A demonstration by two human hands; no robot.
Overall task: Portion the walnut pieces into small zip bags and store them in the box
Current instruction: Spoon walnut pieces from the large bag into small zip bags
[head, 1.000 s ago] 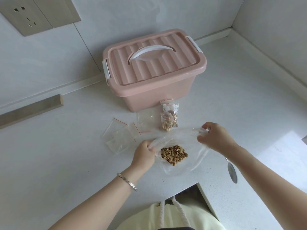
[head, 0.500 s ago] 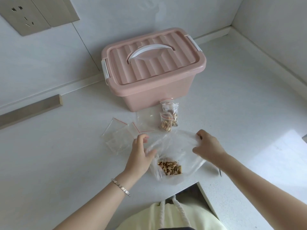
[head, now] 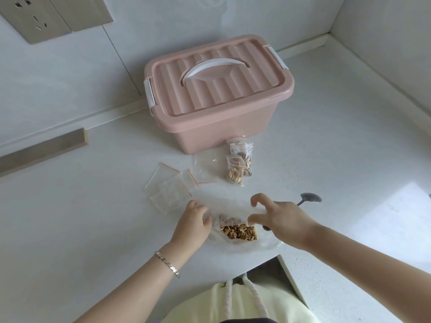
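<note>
A large clear plastic bag (head: 265,241) holding walnut pieces (head: 239,231) lies near the counter's front edge. My left hand (head: 194,223) grips the bag's left side with curled fingers. My right hand (head: 283,220) pinches the bag's upper film from the right. Two small filled zip bags (head: 239,164) lie just in front of the pink box (head: 217,99), whose lid is closed. Several empty small zip bags (head: 170,187) with red strips lie to the left of the big bag.
A metal spoon (head: 310,198) lies on the white counter behind my right hand, its handle partly hidden. Walls close the back and right sides. A wall socket (head: 35,17) is at upper left. The counter edge has a notch (head: 261,269) at the front.
Both hands have come closer together over the big bag, folding its opening down over the walnuts. The spoon's bowl now shows behind my right hand.
</note>
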